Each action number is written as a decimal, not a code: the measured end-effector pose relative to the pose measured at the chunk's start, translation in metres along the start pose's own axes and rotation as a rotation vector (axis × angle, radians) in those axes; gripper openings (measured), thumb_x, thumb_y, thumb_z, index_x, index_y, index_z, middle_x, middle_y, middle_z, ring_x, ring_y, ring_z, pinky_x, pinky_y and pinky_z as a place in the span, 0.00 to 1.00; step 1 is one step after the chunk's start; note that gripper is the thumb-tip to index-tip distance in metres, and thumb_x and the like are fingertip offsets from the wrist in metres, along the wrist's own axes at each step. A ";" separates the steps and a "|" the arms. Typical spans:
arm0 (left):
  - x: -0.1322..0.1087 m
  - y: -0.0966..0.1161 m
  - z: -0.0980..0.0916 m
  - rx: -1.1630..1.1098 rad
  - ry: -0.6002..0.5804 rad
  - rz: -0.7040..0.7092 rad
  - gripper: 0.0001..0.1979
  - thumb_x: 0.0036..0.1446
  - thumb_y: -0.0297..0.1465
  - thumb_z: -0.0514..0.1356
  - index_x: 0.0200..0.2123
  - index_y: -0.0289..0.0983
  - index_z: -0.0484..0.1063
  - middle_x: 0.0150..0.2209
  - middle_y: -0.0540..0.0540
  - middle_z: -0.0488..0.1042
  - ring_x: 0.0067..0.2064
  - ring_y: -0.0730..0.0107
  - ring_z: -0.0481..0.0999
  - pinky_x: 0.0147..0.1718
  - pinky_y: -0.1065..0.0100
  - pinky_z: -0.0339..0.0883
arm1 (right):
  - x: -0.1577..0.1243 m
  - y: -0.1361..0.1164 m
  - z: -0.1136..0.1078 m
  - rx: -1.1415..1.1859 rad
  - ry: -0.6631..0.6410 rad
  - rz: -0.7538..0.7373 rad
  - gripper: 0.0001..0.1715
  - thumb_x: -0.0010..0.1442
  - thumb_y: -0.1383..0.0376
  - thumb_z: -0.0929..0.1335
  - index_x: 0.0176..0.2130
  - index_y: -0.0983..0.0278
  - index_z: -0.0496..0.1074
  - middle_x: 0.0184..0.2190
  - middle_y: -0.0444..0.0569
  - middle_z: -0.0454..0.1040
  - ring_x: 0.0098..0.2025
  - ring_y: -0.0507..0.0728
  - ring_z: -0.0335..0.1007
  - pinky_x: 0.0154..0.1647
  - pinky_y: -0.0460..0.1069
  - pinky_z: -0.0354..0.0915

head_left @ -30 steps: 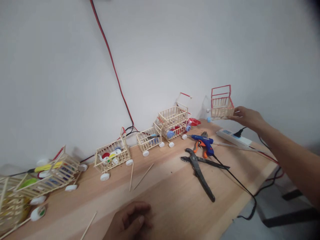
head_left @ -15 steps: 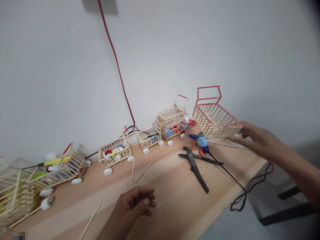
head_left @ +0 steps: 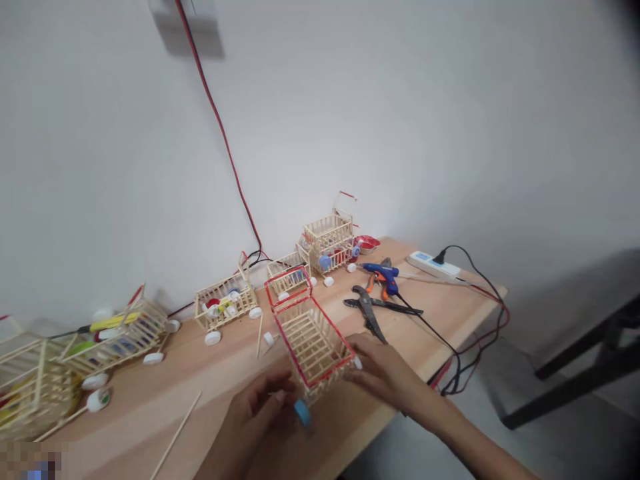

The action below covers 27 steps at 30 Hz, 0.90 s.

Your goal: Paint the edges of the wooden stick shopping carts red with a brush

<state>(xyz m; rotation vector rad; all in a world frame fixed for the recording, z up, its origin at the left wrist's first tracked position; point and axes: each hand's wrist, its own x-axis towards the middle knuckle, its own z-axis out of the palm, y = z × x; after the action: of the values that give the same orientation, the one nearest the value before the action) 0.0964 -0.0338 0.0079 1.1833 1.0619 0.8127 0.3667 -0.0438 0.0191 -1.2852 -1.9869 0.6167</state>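
Red-rimmed stick cart body [head_left: 310,340] had come down from up by the wall & right side of bench to front of wooden bench [head_left: 150,407], now btwn both hands; L hand [head_left: 255,417] & R hand [head_left: 385,367] both at it; long axis ran diagonally, from red handle frame [head_left: 287,287] at far-left end, toward wall, down to near-right end by the hands; handle end pointed away from person, near end toward them; R hand's fingers [head_left: 357,347] lay on cart's right side, grasping it, w/ white bottle cap [head_left: 357,362] just at that side; L hand's fingers [head_left: 277,397] curled just beside blue bottle cap [head_left: 302,412] at near corner, but couldn't tell if they gripped cap or cart; couldn't tell if cart touched bench either; beyond it, finished stick carts [head_left: 225,303] stood in a row along wall, w/ another [head_left: 327,240] further right; loose white cap [head_left: 269,339] lay on bench just left of cart; blue glue gun [head_left: 383,273], orange-handled pliers [head_left: 371,285] & large black pliers [head_left: 367,307] lay to right, black pliers nearest R hand; power strip [head_left: 433,265] sat at far right w/ plug in; wooden stick [head_left: 175,437] lay near front edge, left of L hand.
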 end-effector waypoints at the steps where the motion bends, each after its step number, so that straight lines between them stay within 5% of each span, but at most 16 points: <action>1: -0.001 -0.003 -0.004 -0.003 0.016 0.013 0.28 0.46 0.46 0.69 0.47 0.35 0.76 0.45 0.37 0.79 0.48 0.50 0.78 0.42 0.59 0.74 | 0.003 0.001 0.006 0.005 -0.004 -0.007 0.18 0.60 0.53 0.67 0.47 0.58 0.71 0.46 0.48 0.75 0.49 0.55 0.69 0.51 0.51 0.64; 9: -0.014 -0.002 -0.011 0.040 0.141 0.039 0.27 0.39 0.44 0.71 0.42 0.34 0.76 0.45 0.36 0.80 0.51 0.48 0.77 0.49 0.56 0.73 | 0.017 0.000 0.023 -0.002 0.016 -0.050 0.21 0.60 0.58 0.67 0.53 0.58 0.69 0.51 0.49 0.73 0.51 0.55 0.68 0.52 0.52 0.64; 19: -0.022 -0.011 -0.008 0.130 0.178 0.075 0.26 0.43 0.39 0.68 0.46 0.35 0.72 0.46 0.37 0.80 0.51 0.53 0.78 0.52 0.58 0.72 | 0.002 0.015 0.023 -0.158 0.067 -0.102 0.28 0.60 0.55 0.67 0.58 0.57 0.65 0.55 0.51 0.72 0.56 0.55 0.67 0.57 0.52 0.64; 22: -0.025 -0.011 -0.009 0.153 0.224 0.091 0.25 0.43 0.39 0.68 0.45 0.35 0.73 0.45 0.38 0.80 0.49 0.54 0.79 0.50 0.59 0.73 | -0.009 0.032 -0.002 -0.266 0.166 -0.053 0.23 0.62 0.56 0.64 0.55 0.58 0.68 0.53 0.51 0.73 0.55 0.56 0.68 0.56 0.54 0.65; 27: -0.032 -0.007 -0.009 0.202 0.299 0.111 0.22 0.42 0.38 0.67 0.42 0.36 0.76 0.42 0.39 0.81 0.46 0.53 0.80 0.47 0.60 0.75 | -0.021 0.089 -0.104 -0.522 0.412 0.188 0.21 0.63 0.56 0.60 0.49 0.61 0.72 0.44 0.54 0.75 0.44 0.58 0.72 0.44 0.54 0.68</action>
<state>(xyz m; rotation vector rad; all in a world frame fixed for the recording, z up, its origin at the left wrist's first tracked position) 0.0776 -0.0617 0.0076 1.3268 1.3575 1.0096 0.5038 -0.0248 0.0184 -1.7562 -1.7413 -0.1069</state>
